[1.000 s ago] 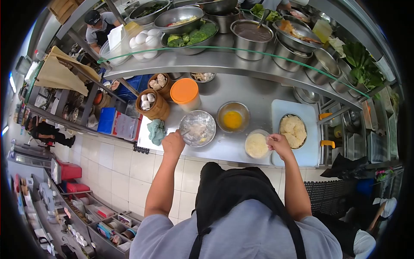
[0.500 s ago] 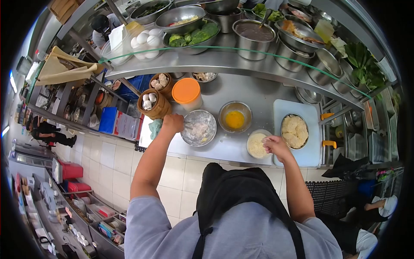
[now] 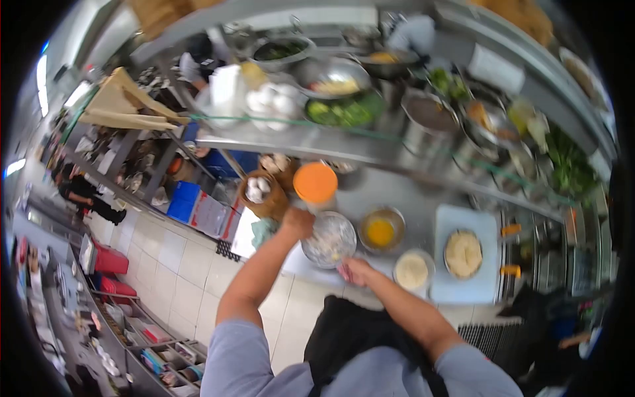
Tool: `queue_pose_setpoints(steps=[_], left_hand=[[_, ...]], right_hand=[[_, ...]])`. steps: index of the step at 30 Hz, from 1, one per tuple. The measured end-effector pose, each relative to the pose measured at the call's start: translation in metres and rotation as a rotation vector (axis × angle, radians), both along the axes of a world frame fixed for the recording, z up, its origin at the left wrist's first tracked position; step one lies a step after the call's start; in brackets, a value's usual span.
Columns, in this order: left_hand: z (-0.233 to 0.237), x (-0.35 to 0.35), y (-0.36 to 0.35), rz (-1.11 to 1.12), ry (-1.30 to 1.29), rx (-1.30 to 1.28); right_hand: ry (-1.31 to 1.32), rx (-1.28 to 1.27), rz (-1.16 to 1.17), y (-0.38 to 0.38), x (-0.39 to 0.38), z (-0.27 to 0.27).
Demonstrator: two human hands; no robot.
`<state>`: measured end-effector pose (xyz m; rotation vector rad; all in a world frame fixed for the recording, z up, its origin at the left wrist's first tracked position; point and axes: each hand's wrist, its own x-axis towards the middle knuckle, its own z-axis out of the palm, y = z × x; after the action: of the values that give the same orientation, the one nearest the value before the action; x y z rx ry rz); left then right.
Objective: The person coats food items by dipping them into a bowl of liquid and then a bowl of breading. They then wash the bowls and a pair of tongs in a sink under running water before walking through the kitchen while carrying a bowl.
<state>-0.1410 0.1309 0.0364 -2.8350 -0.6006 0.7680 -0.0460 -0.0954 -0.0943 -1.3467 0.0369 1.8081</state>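
A metal bowl (image 3: 329, 237) dusted with white flour-like powder and some lumps sits near the counter's front edge. My left hand (image 3: 299, 222) is closed at its left rim. At the lower right rim, my right hand (image 3: 355, 271) is closed on the bowl's edge, its fingers slightly blurred. To the right stands a metal bowl of beaten egg (image 3: 381, 230). A clear tub of pale crumbs (image 3: 412, 272) lies right of my right hand. Crumb-coated pieces fill a metal dish (image 3: 464, 254) on a pale cutting board (image 3: 486, 225).
An orange-lidded tub (image 3: 315, 183) and bamboo steamers (image 3: 263, 198) stand behind my left hand. A steel shelf (image 3: 264, 144) overhead carries eggs (image 3: 272, 102), broccoli (image 3: 344, 111) and several pots. Orange handles (image 3: 510, 270) stick out beyond the board. Other people are in the background.
My right hand has left the tub of crumbs and moved left to the powder-dusted bowl. My left hand stays at that bowl's left rim. The camera view has shifted.
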Motion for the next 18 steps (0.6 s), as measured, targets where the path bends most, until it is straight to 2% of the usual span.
queue_pose_setpoints(steps=[1,2,3,7,9,14,16,18], left_hand=[[-0.003,-0.004,0.001,0.019,-0.042,-0.024],[-0.019,-0.009,0.009,0.049,-0.055,-0.016],[-0.016,-0.013,0.007,0.068,-0.068,-0.056],[0.016,-0.027,-0.008,0.116,-0.036,-0.181],[-0.005,-0.032,-0.008,0.104,-0.070,-0.210],[-0.022,-0.044,-0.012,0.231,-0.194,-0.336],[-0.028,-0.047,-0.015,0.268,-0.230,-0.342],[-0.031,-0.050,-0.015,0.212,-0.262,-0.382]], right_hand=[[0.031,0.008,0.032,0.000,0.002,-0.004],[-0.058,-0.011,-0.030,0.007,-0.004,0.001],[-0.029,0.025,0.053,0.004,0.002,-0.007],[-0.095,-0.021,0.131,0.004,0.010,-0.010],[-0.145,-0.043,0.067,0.002,0.012,-0.009],[-0.113,-0.054,0.116,0.001,0.033,-0.018],[-0.134,-0.161,0.082,0.002,0.034,-0.012],[-0.144,-0.172,0.102,0.004,0.037,-0.007]])
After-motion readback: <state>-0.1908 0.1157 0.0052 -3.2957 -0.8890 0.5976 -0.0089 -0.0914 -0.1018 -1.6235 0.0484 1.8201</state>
